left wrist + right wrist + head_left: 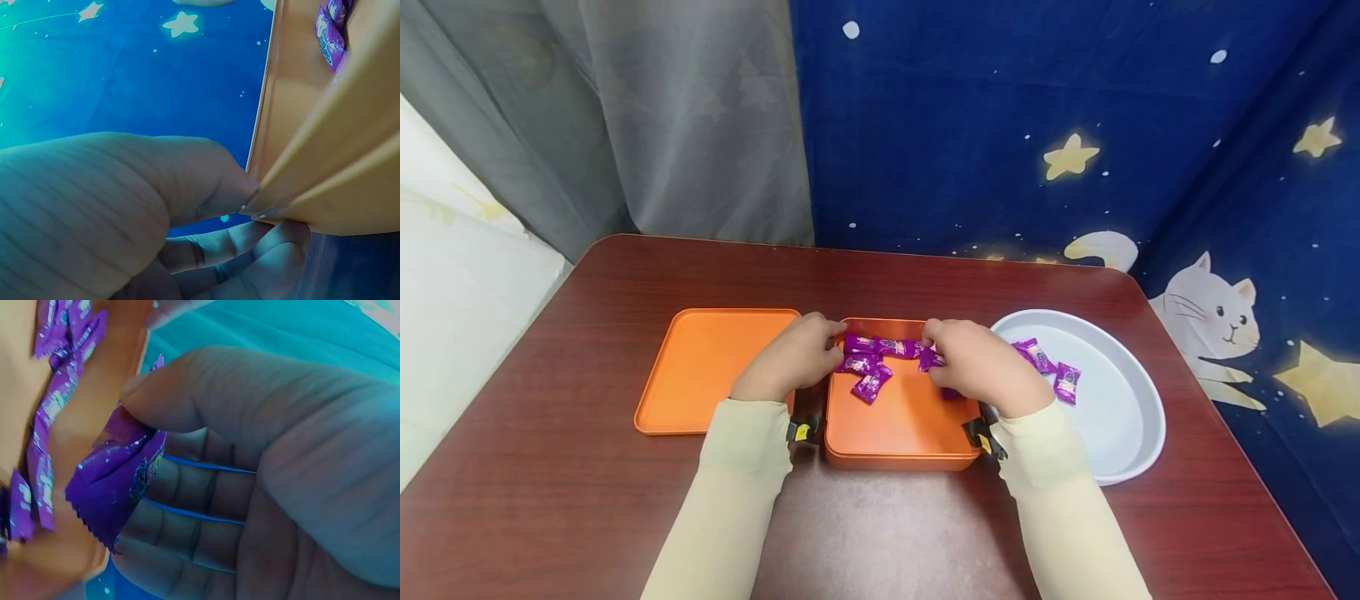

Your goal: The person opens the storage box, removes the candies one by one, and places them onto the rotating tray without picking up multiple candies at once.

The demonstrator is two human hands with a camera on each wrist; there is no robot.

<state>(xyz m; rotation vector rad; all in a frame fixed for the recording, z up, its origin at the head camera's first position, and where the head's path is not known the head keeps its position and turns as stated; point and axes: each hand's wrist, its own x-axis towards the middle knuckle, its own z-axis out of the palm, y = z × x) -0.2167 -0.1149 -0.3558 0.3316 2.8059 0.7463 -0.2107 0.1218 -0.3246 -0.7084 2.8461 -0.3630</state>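
Note:
An orange box [902,425] stands between the two hands, with several purple wrapped candies [872,382] lying mostly towards its back left. With thumb and fingers, the left hand [793,357] pinches the box's rim near a corner; the left wrist view shows the thumb [212,178] on one side of the wall and the fingers below. Over the box's right side, the right hand [981,358] holds one purple candy [119,475] between thumb and fingers. Part of that candy is covered by the thumb. Another candy [950,393] shows under the right hand.
To the right is a round white tray [1138,425] holding several purple candies [1067,383]. A flat orange lid [700,367] lies left of the box, partly behind the left hand. Everything stands on a dark red wooden table [550,400], with curtains [925,125] behind it.

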